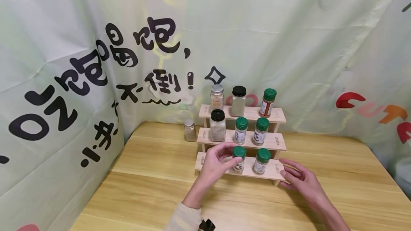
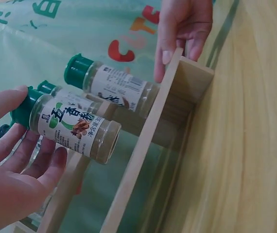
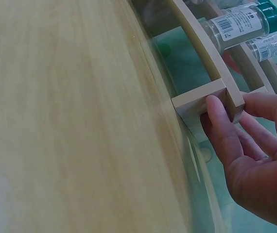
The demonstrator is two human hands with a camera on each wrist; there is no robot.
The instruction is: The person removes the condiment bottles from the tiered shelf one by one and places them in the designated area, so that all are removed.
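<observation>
My left hand [image 1: 216, 165] pinches a green-capped spice jar [image 2: 75, 124] between thumb and fingers near its cap. The jar is clear glass with a white label and light brown powder. It is over the left-middle part of the bottom tier of a wooden three-step rack [image 1: 221, 172]; in the left wrist view its base looks a little apart from the board. Another green-capped jar [image 1: 260, 161] stands on that tier to the right. My right hand [image 1: 303, 181] grips the right end of the bottom tier, thumb and fingers about the board's corner, as the right wrist view shows.
The middle tier carries a black-capped jar [image 1: 218, 126] and two green-capped jars. On the top tier stand a silver-capped jar [image 1: 217, 97], a black-capped jar [image 1: 238, 102] and a green-capped red jar [image 1: 267, 103]. A small silver-capped jar [image 1: 190, 130] stands on the table [image 1: 154, 181] left of the rack.
</observation>
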